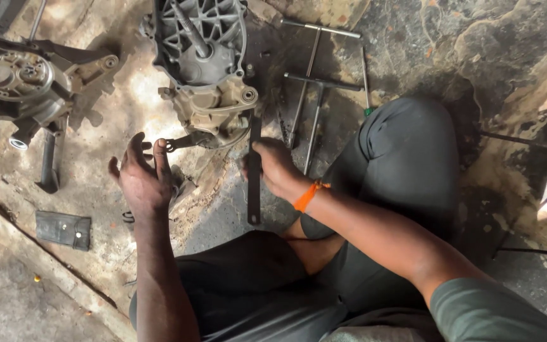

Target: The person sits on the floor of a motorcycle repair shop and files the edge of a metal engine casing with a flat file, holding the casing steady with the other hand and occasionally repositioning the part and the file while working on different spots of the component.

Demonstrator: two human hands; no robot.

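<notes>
Person seated on oily floor (96, 114) working at an engine casing (207, 69).
Right hand (273, 168) closed around a flat dark bar (254, 171), held upright just below the casing, seemingly to brace it. Left hand (140, 174) open, fingers spread, beside a small wrench (178, 143) at the casing's lower left. T-handle wrenches (311, 95) lie right of the casing, within reach.
</notes>
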